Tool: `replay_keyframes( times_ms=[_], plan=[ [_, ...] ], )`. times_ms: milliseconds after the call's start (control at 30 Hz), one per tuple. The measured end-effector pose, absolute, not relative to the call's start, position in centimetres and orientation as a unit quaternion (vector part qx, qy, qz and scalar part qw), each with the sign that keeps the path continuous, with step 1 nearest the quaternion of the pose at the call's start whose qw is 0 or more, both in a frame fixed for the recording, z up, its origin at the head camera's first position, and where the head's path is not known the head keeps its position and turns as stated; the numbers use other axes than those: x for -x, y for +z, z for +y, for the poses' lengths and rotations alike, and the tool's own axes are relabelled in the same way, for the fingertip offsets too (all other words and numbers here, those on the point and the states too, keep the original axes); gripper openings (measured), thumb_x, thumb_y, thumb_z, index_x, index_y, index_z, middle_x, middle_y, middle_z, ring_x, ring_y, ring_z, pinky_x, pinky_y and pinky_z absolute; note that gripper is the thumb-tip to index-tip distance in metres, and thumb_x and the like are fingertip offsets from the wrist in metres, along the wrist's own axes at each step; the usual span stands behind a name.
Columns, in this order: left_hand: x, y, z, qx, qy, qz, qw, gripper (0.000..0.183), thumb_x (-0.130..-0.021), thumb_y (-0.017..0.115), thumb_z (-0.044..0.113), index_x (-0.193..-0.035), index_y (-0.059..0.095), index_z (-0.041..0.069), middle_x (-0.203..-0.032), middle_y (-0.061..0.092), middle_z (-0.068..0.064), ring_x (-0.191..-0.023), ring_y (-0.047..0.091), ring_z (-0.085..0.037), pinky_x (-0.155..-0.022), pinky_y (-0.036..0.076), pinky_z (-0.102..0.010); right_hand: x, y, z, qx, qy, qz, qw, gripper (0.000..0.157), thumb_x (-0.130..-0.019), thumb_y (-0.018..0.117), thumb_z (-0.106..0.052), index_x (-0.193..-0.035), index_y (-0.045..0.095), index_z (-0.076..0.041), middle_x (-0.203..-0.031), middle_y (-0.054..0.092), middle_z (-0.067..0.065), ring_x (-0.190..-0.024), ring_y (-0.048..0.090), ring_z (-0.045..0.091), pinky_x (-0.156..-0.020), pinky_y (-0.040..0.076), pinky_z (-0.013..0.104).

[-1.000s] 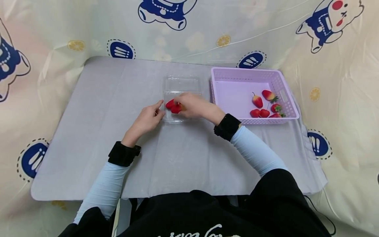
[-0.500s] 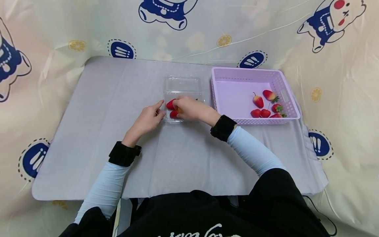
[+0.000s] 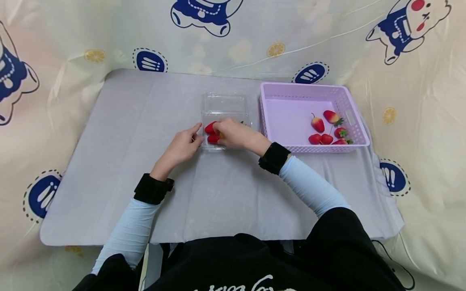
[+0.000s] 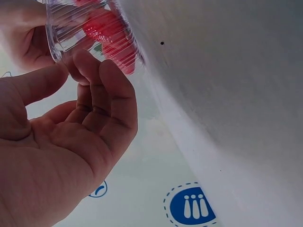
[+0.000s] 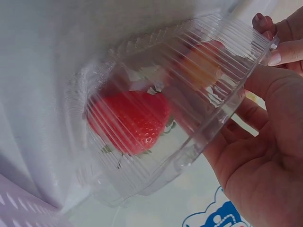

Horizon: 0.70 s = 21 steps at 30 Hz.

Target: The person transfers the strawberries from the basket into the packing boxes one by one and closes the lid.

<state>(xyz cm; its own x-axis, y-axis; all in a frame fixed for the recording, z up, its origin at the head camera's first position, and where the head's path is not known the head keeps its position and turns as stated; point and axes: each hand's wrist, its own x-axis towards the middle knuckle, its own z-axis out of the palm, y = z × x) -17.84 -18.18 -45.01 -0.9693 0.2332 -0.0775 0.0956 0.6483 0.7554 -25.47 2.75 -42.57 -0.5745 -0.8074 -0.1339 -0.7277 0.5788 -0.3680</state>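
A clear plastic clamshell box [image 3: 225, 105] lies opened out on the grey-covered table. My left hand [image 3: 181, 146] pinches its left rim between thumb and fingertips, as the left wrist view shows at the box wall [image 4: 53, 35]. My right hand [image 3: 236, 134] reaches down into the box, its fingers around a strawberry [image 3: 213, 139] with a red tip and a yellowish upper part. Another red strawberry [image 3: 210, 128] lies just behind it. Through the ribbed wall in the right wrist view, a big red strawberry [image 5: 130, 120] sits nearer the camera. My right fingers partly cover the berries.
To the right stands a lilac basket [image 3: 287, 87] with perforated walls. Several strawberries, one of them a red-and-yellow berry [image 3: 317, 124], lie in its right part. A patterned curtain [image 3: 240, 44] hangs behind the table.
My right hand has shifted slightly toward me, and the strawberry under its fingers has moved a little left and nearer, beside the other one. My left hand stays at the rim.
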Motion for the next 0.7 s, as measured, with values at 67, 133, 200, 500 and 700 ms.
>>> replay_keyframes(
  times_ms=[67,133,200,500,700],
  plan=[
    [17.89,-45.01,-18.19,-0.091,0.408,0.904,0.084,0.059,-0.108,0.058,0.013,-0.16,0.037,-0.004,-0.082,0.054,-0.011,-0.064,0.046,-0.023,-0.059,0.04,-0.032,25.48,-42.54,2.79,0.438,-0.136,0.877,0.144,0.022,-0.097,0.077,-0.01,-0.116,0.071,0.0,-0.112,0.068,0.012,-0.094,0.062,0.02,-0.089,0.054,0.03],
    [17.94,-45.04,-18.21,-0.093,0.411,0.903,0.086,0.059,-0.108,0.058,0.013,-0.161,0.037,-0.004,-0.081,0.054,-0.011,-0.063,0.046,-0.023,-0.059,0.039,-0.032,25.5,-42.53,2.84,0.439,-0.136,0.876,0.145,0.023,-0.097,0.077,-0.01,-0.116,0.071,0.0,-0.112,0.068,0.012,-0.094,0.062,0.02,-0.088,0.054,0.03],
    [18.0,-45.07,-18.2,-0.092,0.412,0.902,0.087,0.059,-0.108,0.058,0.013,-0.161,0.036,-0.004,-0.081,0.053,-0.011,-0.063,0.046,-0.023,-0.058,0.039,-0.032,25.53,-42.53,2.89,0.438,-0.135,0.877,0.145,0.023,-0.096,0.078,-0.01,-0.116,0.071,-0.001,-0.112,0.068,0.012,-0.094,0.062,0.02,-0.089,0.054,0.03],
    [18.0,-45.07,-18.22,-0.092,0.411,0.903,0.085,0.059,-0.108,0.058,0.013,-0.161,0.037,-0.004,-0.078,0.052,-0.011,-0.063,0.046,-0.025,-0.058,0.039,-0.033,25.55,-42.52,2.92,0.447,-0.139,0.871,0.151,0.018,-0.096,0.075,-0.009,-0.112,0.07,-0.003,-0.106,0.066,0.01,-0.092,0.06,0.022,-0.087,0.054,0.031],
    [17.87,-44.93,-18.21,-0.094,0.412,0.902,0.089,0.058,-0.109,0.057,0.014,-0.161,0.037,-0.004,-0.079,0.053,-0.011,-0.062,0.046,-0.024,-0.057,0.039,-0.033,25.56,-42.59,2.93,0.446,-0.139,0.871,0.152,0.016,-0.096,0.072,-0.005,-0.111,0.07,-0.003,-0.105,0.065,0.009,-0.091,0.06,0.021,-0.087,0.054,0.03]
  ],
)
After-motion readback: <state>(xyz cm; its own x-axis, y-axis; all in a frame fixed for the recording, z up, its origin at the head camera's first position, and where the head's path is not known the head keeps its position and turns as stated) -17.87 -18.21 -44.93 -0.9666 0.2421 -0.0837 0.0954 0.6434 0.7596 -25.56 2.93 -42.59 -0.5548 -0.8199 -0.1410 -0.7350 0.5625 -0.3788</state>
